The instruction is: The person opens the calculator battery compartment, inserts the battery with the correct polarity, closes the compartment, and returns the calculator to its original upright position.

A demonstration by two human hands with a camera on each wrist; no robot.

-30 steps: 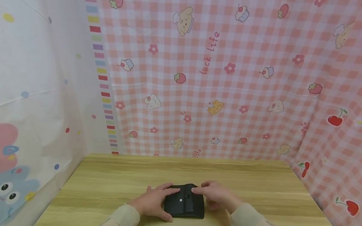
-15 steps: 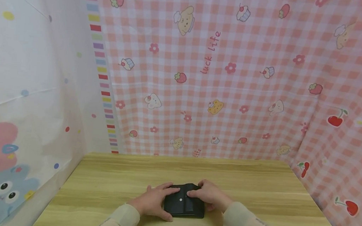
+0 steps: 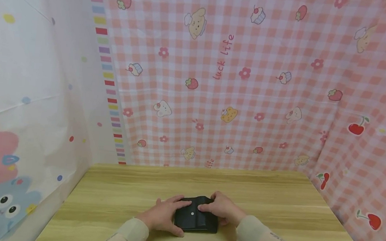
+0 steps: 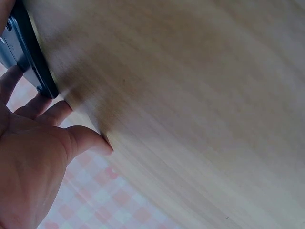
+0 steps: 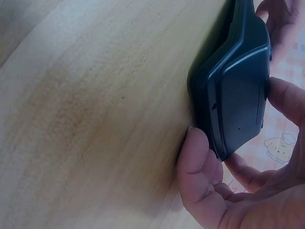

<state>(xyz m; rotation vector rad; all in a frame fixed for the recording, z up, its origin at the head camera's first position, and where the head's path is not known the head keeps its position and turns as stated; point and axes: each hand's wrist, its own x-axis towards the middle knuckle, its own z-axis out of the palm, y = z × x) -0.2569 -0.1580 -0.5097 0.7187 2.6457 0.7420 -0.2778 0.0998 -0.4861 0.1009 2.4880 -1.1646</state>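
A black plastic handheld device with a raised section and a small white round spot lies on the wooden table, filling the space between both hands. My left hand rests along its left side, fingers spread and fairly straight, one fingertip on the top face and the thumb near the front left corner. From the right, my right hand holds the device, thumb on the raised section and fingers at its far and right edges. The right wrist view shows the device's side seam up close, with curled fingers beside its end.
The wood-grain table reaches back to a pink checked curtain. A white cartoon-print sheet hangs at the left, and a cherry-print cloth at the right.
My right hand has slid left onto the device, and its thumb has moved further in over the raised section. The left hand and the device have stayed put.
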